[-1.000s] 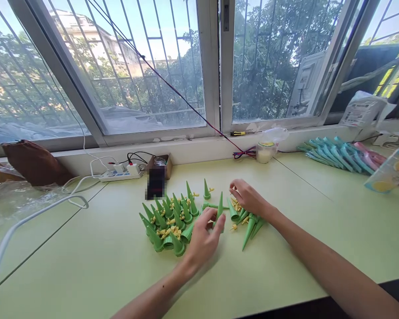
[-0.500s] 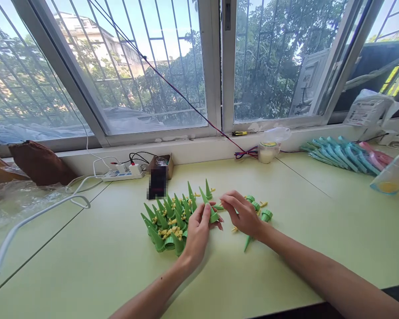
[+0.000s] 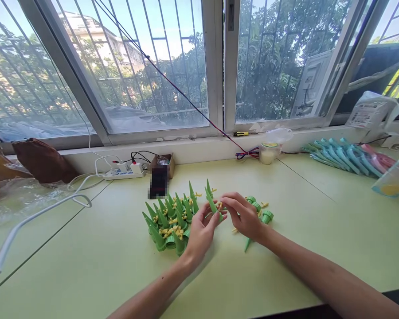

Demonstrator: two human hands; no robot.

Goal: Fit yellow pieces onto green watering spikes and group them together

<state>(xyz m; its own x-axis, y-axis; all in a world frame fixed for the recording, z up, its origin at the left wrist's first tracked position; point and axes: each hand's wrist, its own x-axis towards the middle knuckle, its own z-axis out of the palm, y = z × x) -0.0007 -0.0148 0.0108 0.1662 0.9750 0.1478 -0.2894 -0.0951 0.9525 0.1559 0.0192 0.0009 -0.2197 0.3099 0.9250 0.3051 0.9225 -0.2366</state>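
My left hand (image 3: pixel 201 232) is closed round a green plastic cone (image 3: pixel 213 205), its tip pointing up and away. My right hand (image 3: pixel 244 216) pinches a small yellow piece (image 3: pixel 220 205) against the cone's side. To the left stands a cluster of green cones with yellow pieces (image 3: pixel 169 220) on the pale green table (image 3: pixel 86 261). Behind my right hand lie more loose green cones (image 3: pixel 260 212) and yellow bits, partly hidden by the hand.
A white power strip (image 3: pixel 124 172) with cables and a small brown box (image 3: pixel 162 161) sit by the window sill. A bent white tube (image 3: pixel 29 218) lies at the left. Teal cones (image 3: pixel 339 155) are stacked at the back right, near a small jar (image 3: pixel 267 153).
My left hand picked a green cone from the table and raised it. My right hand left the loose pile and came to the cone with a small yellow piece.
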